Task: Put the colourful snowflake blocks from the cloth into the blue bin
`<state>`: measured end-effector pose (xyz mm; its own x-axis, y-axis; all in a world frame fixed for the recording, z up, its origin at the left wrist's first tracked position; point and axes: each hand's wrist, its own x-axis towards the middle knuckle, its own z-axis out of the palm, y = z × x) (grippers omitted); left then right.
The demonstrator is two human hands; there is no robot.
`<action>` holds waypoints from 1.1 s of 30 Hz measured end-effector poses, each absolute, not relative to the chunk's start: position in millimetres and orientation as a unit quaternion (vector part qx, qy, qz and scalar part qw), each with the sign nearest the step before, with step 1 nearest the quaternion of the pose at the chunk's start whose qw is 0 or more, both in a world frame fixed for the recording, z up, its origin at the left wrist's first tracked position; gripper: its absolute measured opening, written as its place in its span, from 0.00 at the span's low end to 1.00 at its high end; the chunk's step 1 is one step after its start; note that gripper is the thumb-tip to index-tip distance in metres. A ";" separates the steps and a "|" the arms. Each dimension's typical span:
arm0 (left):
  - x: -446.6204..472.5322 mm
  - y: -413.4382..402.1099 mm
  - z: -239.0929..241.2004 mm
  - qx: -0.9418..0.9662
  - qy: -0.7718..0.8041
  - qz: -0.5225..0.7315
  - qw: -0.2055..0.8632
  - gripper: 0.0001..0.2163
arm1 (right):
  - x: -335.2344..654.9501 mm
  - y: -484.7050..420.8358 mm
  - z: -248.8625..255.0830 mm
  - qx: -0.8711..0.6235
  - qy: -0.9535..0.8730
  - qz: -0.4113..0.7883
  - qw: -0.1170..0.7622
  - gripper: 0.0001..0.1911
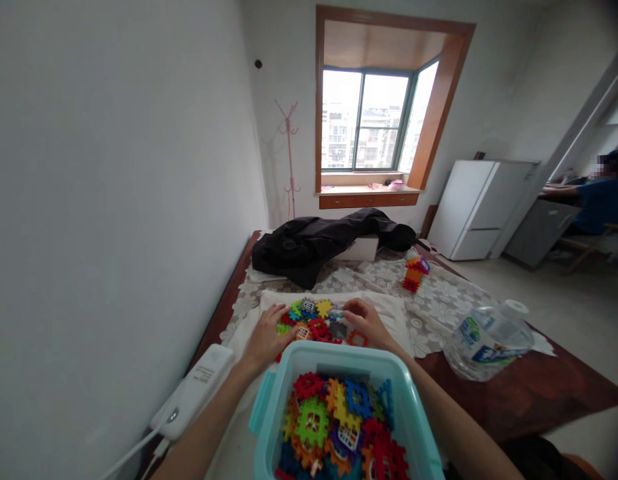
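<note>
Plastic interlocking tiles (313, 320), frame centre: left hand (263, 340) and right hand (369, 323) fingers pressing the cluster; next needs aligned teeth.

Both hands, left hand (265, 337) and right hand (369, 324), touch the block pile (311, 319) (behind the bin (269, 407)).

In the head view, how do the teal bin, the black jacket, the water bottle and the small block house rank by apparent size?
1. teal bin, nearest the camera
2. black jacket
3. water bottle
4. small block house
</note>
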<state>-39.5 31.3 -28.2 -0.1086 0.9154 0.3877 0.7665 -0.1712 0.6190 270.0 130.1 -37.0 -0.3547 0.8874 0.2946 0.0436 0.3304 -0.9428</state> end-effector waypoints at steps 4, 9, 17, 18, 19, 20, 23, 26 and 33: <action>-44.2 33.8 -40.6 0.661 0.658 0.350 0.082 0.27 | 275.3 119.7 -21.1 -0.233 -0.583 0.611 0.483 0.27; -45.8 35.0 -45.9 0.648 0.674 0.345 0.079 0.26 | 290.7 108.6 -9.7 -0.122 -0.609 0.698 0.357 0.38; -44.0 35.6 -37.3 0.633 0.669 0.379 0.090 0.15 | 280.0 116.7 -12.9 -0.257 -0.597 0.609 0.455 0.22; -43.4 35.2 -35.2 0.633 0.666 0.384 0.090 0.15 | 277.6 118.0 -14.8 -0.278 -0.591 0.601 0.460 0.21; -42.6 34.6 -33.0 0.634 0.663 0.388 0.090 0.14 | 275.3 119.4 -17.2 -0.296 -0.583 0.596 0.466 0.21; -41.7 33.6 -31.0 0.637 0.659 0.389 0.089 0.14 | 273.0 120.9 -20.2 -0.310 -0.575 0.593 0.471 0.22; -39.5 30.5 -27.6 0.654 0.647 0.382 0.091 0.17 | 267.3 125.0 -28.7 -0.339 -0.542 0.605 0.474 0.24; -39.9 29.4 -29.6 0.663 0.643 0.372 0.094 0.18 | 267.0 124.7 -28.9 -0.331 -0.485 0.650 0.483 0.24; -40.8 31.4 -33.7 0.641 0.658 0.380 0.108 0.11 | 287.2 109.5 -7.9 -0.092 -0.551 0.724 0.405 0.38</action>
